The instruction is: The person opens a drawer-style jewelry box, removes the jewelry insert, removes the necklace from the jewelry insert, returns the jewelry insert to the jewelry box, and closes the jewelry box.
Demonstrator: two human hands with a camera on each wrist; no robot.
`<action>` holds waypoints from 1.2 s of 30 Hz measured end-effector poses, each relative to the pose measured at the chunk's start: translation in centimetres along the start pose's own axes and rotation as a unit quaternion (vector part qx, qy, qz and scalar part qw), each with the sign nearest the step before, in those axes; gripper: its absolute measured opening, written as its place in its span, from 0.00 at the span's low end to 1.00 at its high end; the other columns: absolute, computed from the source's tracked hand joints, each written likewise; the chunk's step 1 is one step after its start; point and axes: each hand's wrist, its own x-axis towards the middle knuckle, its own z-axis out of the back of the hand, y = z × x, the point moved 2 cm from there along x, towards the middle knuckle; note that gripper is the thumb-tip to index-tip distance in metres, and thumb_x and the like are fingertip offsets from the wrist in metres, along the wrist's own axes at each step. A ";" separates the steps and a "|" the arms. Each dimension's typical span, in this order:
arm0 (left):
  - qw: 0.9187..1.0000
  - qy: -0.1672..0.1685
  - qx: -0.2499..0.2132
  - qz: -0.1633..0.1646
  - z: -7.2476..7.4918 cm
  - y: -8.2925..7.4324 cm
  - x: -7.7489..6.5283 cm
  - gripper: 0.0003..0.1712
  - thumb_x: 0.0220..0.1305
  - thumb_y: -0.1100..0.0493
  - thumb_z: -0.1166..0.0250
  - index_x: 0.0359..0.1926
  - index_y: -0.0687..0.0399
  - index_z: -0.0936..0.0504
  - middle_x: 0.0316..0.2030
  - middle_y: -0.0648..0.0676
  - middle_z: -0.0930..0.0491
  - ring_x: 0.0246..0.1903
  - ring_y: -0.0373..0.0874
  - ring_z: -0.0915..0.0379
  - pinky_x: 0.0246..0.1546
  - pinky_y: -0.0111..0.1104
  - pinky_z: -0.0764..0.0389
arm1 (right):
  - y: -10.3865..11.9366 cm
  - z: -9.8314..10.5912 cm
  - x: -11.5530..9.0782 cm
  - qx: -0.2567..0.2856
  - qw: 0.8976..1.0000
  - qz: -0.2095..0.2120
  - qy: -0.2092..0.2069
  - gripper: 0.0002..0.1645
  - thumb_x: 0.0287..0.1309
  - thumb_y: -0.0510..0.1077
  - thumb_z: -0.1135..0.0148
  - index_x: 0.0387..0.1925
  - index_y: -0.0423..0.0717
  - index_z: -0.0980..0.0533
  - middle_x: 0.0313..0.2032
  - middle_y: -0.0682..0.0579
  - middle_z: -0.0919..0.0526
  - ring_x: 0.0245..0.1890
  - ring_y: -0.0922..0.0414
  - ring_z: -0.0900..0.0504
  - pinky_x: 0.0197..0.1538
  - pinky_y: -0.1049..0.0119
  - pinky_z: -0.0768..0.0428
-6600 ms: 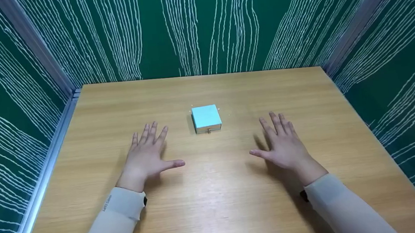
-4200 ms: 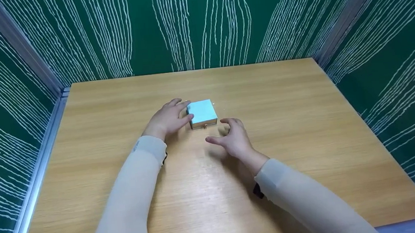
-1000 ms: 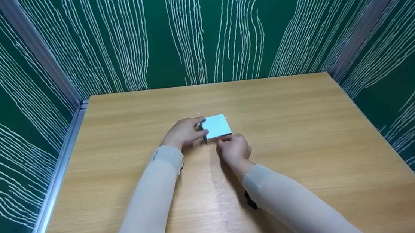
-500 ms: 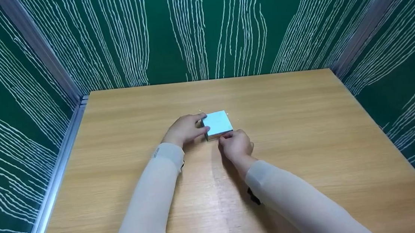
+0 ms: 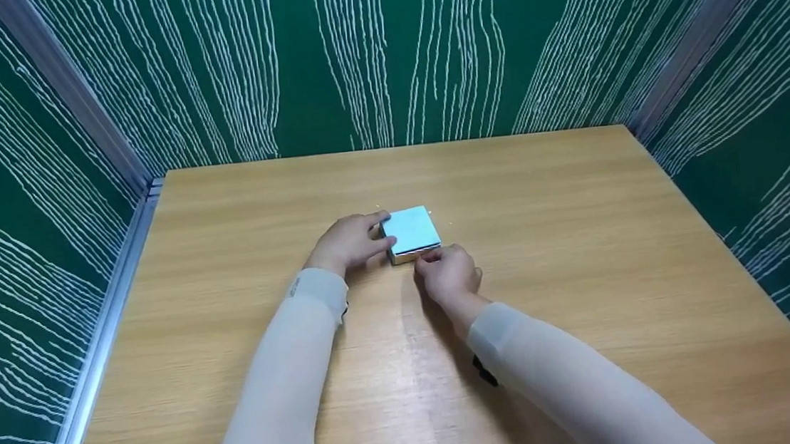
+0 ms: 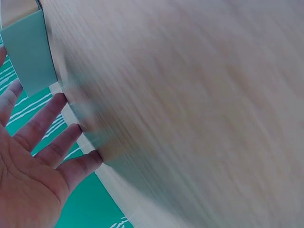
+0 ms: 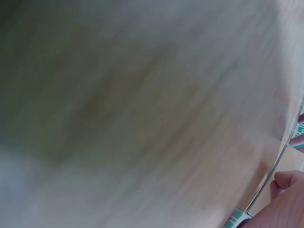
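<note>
A small light-blue box (image 5: 411,229) with a beige front lies flat on the table; a thin dark gap runs under its top's front edge. My left hand (image 5: 350,244) touches the box's left side, thumb at the near corner and a forefinger at the far one. Its other fingers (image 6: 71,140) spread straight beside the box in the left wrist view. At the front, my right hand (image 5: 450,274) has thumb and forefinger pinched together on the box's little tan tab, which they hide. In the right wrist view, that curled right hand (image 7: 285,204) shows only at the lower right.
The box rests on a light wooden table (image 5: 550,201). Green walls (image 5: 310,65) with white wavy lines rise behind and on both sides, joined by grey metal posts (image 5: 73,93). Tiny pale specks lie around the box.
Both hands were apart, fingers spread; they have come to the box, left at its side, right at its front tab. Over the last second the dark gap under the top's front edge shows more.
</note>
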 end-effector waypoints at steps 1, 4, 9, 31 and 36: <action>1.000 0.000 0.001 -0.001 0.0 0.0 0.0 0.42 0.79 0.32 0.33 0.87 0.26 0.32 0.85 0.53 0.29 0.85 0.55 0.34 0.89 0.55 0.34 | 0.0 0.0 0.0 -0.003 1.000 0.004 -0.001 0.08 0.76 0.56 0.28 0.44 0.62 0.08 0.59 0.57 0.16 0.68 0.44 0.24 0.79 0.43 0.33; 1.000 -0.002 0.003 -0.005 0.1 0.0 0.0 0.41 0.80 0.32 0.33 0.87 0.28 0.32 0.84 0.54 0.28 0.84 0.55 0.32 0.88 0.54 0.33 | -0.1 0.1 -0.2 -0.005 1.000 0.012 -0.002 0.09 0.76 0.55 0.28 0.44 0.60 0.07 0.59 0.56 0.15 0.69 0.44 0.22 0.79 0.44 0.33; 1.000 -0.007 0.002 -0.005 -0.1 0.1 -0.1 0.41 0.79 0.33 0.32 0.87 0.29 0.31 0.84 0.55 0.28 0.83 0.56 0.31 0.88 0.54 0.33 | -0.3 -0.1 -0.3 0.005 1.000 0.002 0.002 0.08 0.76 0.55 0.27 0.43 0.61 0.07 0.56 0.58 0.15 0.67 0.46 0.25 0.77 0.45 0.32; 1.000 -0.007 -0.011 -0.003 -0.2 -0.1 -0.2 0.40 0.80 0.32 0.33 0.87 0.25 0.31 0.85 0.53 0.28 0.86 0.56 0.36 0.88 0.56 0.34 | -0.9 0.6 -1.1 -0.017 0.999 0.030 0.010 0.09 0.74 0.53 0.27 0.47 0.58 0.06 0.57 0.55 0.11 0.68 0.45 0.20 0.81 0.45 0.33; 1.000 -0.006 -0.008 0.000 -0.2 0.0 -0.1 0.40 0.80 0.32 0.33 0.86 0.23 0.31 0.86 0.51 0.30 0.87 0.55 0.37 0.89 0.56 0.35 | -1.2 0.8 -1.5 -0.020 0.999 0.041 0.009 0.09 0.72 0.52 0.28 0.43 0.56 0.05 0.58 0.54 0.09 0.67 0.43 0.19 0.79 0.46 0.32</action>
